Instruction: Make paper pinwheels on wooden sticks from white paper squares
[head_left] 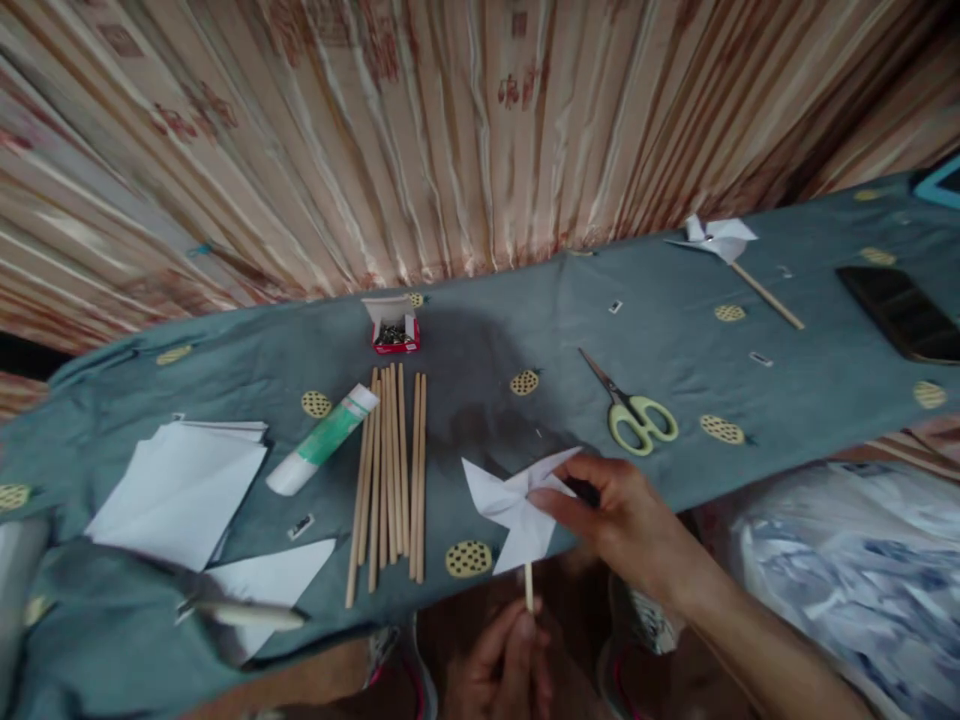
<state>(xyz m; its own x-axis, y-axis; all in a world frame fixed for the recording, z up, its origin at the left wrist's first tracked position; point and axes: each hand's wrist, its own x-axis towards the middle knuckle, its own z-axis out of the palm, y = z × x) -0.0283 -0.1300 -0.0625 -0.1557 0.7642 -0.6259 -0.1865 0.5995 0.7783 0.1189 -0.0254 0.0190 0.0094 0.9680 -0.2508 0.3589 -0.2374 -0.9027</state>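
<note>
A white paper pinwheel [517, 508] is at the front edge of the cloth-covered table, its wooden stick [529, 585] pointing down toward me. My left hand [506, 660] is closed round the lower part of the stick. With thumb and fingers, my right hand [619, 515] pinches the pinwheel near its centre and right blade; the pin at the centre is hidden by the thumb. Green-handled scissors [632, 415] lie beyond my right hand. Several loose wooden sticks [390, 470] lie to the left of the pinwheel.
A red box of pins [395, 333], a glue stick [322, 440], paper squares [180, 490] and a pen [247, 612] on folded paper [281, 578] are on the left. Another pinwheel [720, 240] and a dark phone [904, 315] lie right. A plastic bag [855, 560] stands below the right edge.
</note>
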